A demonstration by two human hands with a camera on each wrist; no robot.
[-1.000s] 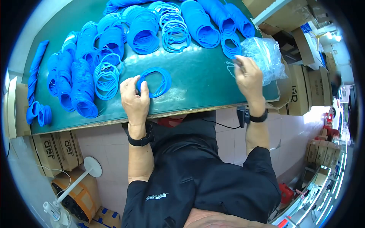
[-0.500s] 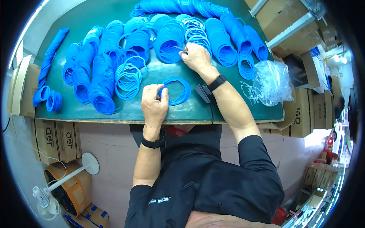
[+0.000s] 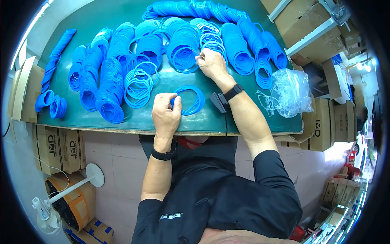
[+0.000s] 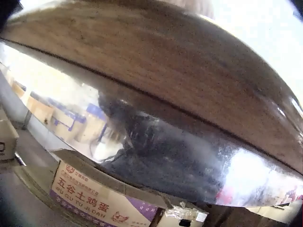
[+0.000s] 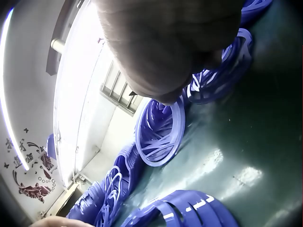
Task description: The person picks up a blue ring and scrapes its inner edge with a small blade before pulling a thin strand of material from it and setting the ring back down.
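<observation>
On the green table in the head view, my left hand (image 3: 166, 114) pinches the left side of a small bundle of thin blue rings (image 3: 200, 99), thumb over its near edge. My right hand (image 3: 212, 64) reaches across to a long stack of blue rings (image 3: 185, 38). Its fingertips pinch the right edge of the front ring (image 3: 174, 65), which leans out from the stack. The right wrist view shows this ring (image 5: 181, 125) below the fingers, with the bundle (image 5: 203, 208) lower down. The left wrist view shows none of the rings.
More blue ring stacks (image 3: 237, 44) line the back and left of the table (image 3: 227, 122). A looser group of rings (image 3: 140, 87) lies left of my left hand. At right sits a clear plastic bag (image 3: 290, 91). Cardboard boxes (image 3: 321, 122) flank both table ends.
My right hand has moved left from beside the plastic bag to the ring stack, where the front ring now stands out. My left hand still holds the bundle. The head view has shifted.
</observation>
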